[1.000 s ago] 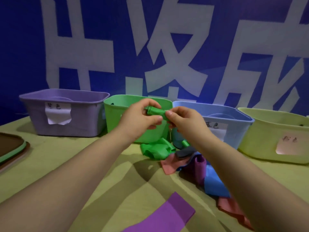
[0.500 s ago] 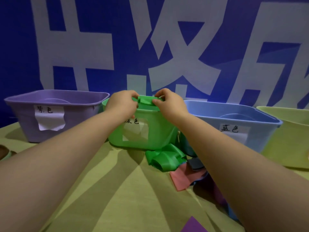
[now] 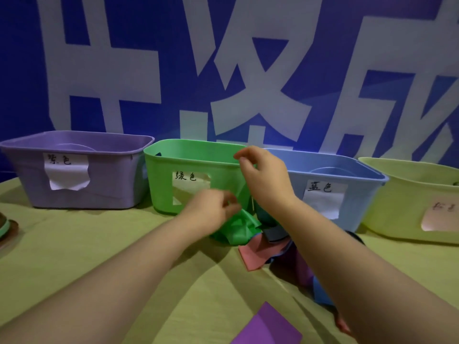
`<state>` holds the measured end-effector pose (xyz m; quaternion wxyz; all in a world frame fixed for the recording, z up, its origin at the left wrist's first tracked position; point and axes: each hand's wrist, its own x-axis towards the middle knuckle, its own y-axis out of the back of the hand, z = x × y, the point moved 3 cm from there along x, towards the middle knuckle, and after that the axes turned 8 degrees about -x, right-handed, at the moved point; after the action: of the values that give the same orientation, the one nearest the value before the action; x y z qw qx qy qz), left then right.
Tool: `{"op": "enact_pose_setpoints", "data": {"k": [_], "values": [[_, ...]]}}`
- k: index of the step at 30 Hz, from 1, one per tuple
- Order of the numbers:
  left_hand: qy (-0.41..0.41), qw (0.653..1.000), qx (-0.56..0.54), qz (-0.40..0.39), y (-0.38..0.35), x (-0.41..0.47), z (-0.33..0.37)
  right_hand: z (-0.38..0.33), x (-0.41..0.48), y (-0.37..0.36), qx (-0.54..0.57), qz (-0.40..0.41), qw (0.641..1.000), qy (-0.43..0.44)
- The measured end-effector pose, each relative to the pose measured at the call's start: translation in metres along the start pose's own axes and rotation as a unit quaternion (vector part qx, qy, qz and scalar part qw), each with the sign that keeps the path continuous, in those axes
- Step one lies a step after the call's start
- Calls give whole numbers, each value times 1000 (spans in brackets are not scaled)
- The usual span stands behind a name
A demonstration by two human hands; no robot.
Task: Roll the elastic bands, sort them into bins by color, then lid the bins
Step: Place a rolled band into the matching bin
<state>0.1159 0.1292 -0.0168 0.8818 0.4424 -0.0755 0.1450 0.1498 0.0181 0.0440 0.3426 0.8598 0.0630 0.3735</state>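
My right hand [image 3: 263, 177] hovers at the near right rim of the green bin [image 3: 161, 187], fingers loosely curled with nothing in them. Lower down, my left hand [image 3: 213, 209] is at the crumpled green band [image 3: 238, 229] lying on the table in front of that bin. Its fingertips meet the band's top edge, but motion blur hides whether they grip it. The rolled green band is out of sight. Loose bands lie beside the green one: pink [image 3: 253, 254], purple [image 3: 300, 269] and blue [image 3: 320, 291].
Labelled bins stand in a row against the blue wall: purple [image 3: 74, 150], green, blue [image 3: 360, 194], yellow-green [image 3: 397, 207]. A flat purple band [image 3: 268, 326] lies at the near edge. Stacked lids [image 3: 5, 227] show at the far left.
Both hands held a rolled green band over the green bin; now neither holds it. My left hand has dropped to the crumpled green band while my right stays at the rim.
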Motion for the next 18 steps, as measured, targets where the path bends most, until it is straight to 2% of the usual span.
{"op": "enact_pose_setpoints", "data": {"k": [3, 5, 9, 15, 18], "values": [[25, 989, 104, -103, -33, -9, -12, 3, -24, 6, 11, -6, 1000, -6], [28, 986, 132, -102, -42, -11, -12, 10, -37, 12, 10, -13, 1000, -13], [38, 988, 121, -82, -40, -13, -8, 22, -50, 16, 16, -31, 999, -33], [16, 996, 82, 35, -22, -27, 15, 24, -64, 16, 15, -67, 996, -50], [7, 993, -21, 114, -3, -34, 37, 26, -69, 17, 19, -73, 996, -57]]}}
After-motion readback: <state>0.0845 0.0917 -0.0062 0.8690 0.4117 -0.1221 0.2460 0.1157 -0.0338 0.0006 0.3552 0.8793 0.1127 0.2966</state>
